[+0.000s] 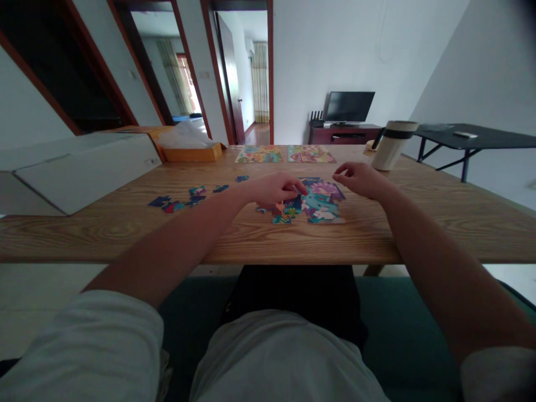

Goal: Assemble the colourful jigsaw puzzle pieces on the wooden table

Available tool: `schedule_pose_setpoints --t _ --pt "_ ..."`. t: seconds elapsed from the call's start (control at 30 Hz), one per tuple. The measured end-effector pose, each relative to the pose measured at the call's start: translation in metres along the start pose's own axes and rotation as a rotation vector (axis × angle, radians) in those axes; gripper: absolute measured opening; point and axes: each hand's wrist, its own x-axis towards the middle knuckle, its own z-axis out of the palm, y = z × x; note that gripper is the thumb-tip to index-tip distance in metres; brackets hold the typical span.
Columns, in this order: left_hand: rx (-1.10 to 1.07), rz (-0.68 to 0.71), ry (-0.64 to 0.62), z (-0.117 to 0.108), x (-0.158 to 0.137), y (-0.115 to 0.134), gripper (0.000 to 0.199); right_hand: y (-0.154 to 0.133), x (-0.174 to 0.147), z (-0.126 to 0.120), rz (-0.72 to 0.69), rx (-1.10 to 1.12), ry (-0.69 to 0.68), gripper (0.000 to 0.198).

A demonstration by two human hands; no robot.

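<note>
On the wooden table in front of me lies a partly joined jigsaw puzzle (322, 204), with a white rabbit and pink and teal shapes. My left hand (274, 188) reaches over its left side, thumb and fingers bent down onto a dark blue puzzle piece (295, 204). The hand hides part of that piece. More joined pieces (282, 219) lie just under and in front of this hand. Beyond the puzzle's right edge hovers my right hand (357, 176), its fingers loosely curved and apart from the thumb, with nothing visible in it.
Loose puzzle pieces (178, 205) are scattered to the left. Two colourful picture sheets (259, 154) lie at the back. A white box (84, 167) and an orange box lid (192, 154) holding clear plastic stand at the left. A white mug (389, 149) stands at the right.
</note>
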Motion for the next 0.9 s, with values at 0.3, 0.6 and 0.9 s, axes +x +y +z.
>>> schedule_pose_setpoints --t 0.3,0.6,0.9 --pt "0.014 0.025 0.111 0.028 0.005 -0.014 0.027 -0.004 -0.001 -0.001 0.003 0.025 0.005 0.021" --pt "0.172 -0.009 -0.012 0.023 -0.019 -0.009 0.055 -0.006 -0.002 -0.003 0.010 0.031 -0.024 0.019" --pt "0.350 0.069 0.009 0.030 -0.017 0.002 0.043 -0.005 -0.001 -0.002 -0.003 0.016 -0.028 0.018"
